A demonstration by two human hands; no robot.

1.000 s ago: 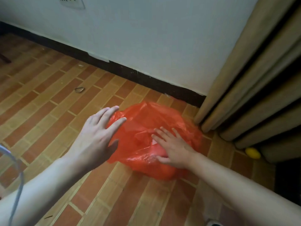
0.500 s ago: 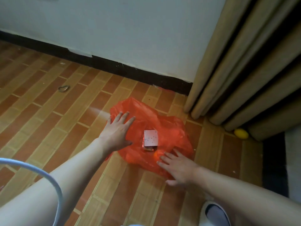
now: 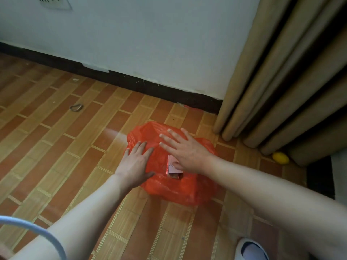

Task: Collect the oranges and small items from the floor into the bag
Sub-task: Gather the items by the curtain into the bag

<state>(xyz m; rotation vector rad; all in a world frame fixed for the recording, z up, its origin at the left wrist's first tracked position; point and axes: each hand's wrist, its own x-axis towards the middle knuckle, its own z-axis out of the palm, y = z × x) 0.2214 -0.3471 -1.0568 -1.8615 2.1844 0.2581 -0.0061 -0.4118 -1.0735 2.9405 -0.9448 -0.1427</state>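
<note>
The right hand (image 3: 185, 151) has crossed over from the near edge of the red bag (image 3: 180, 186), fingers spread flat beside the open left hand (image 3: 136, 164), suggesting flattening while the yellow fruit (image 3: 280, 158) waits by the curtain (image 3: 285, 76).

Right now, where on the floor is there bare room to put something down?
Bare floor lies between the red bag and the metal ring, and in front of the bag toward the shoe. It is crowded on the bag, under both hands, and by the curtain with its yellow fruit.
</note>
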